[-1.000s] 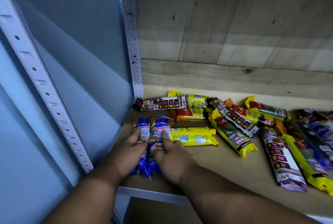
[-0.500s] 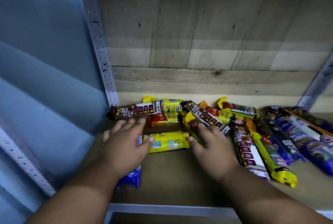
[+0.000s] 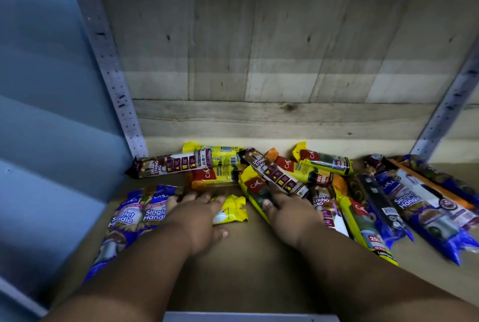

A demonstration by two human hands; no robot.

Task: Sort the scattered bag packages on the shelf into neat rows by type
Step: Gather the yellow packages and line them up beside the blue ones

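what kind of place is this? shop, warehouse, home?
Probably a shop or stockroom shelf bay: perforated steel upright, plank back wall, and many retail bag packages such as a Draw String Bag pack and Singlet Handle packs.

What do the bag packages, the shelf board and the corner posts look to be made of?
Blue Singlet Handle packages: glossy plastic film, judging by the highlights and crimped ends. Yellow package under the left hand: the same shiny, wrinkled film. Shelf board: matte brown, probably fibreboard or plywood; hard to tell. Corner post: grey perforated metal, seemingly painted. Back wall: bare wood planks with knots.
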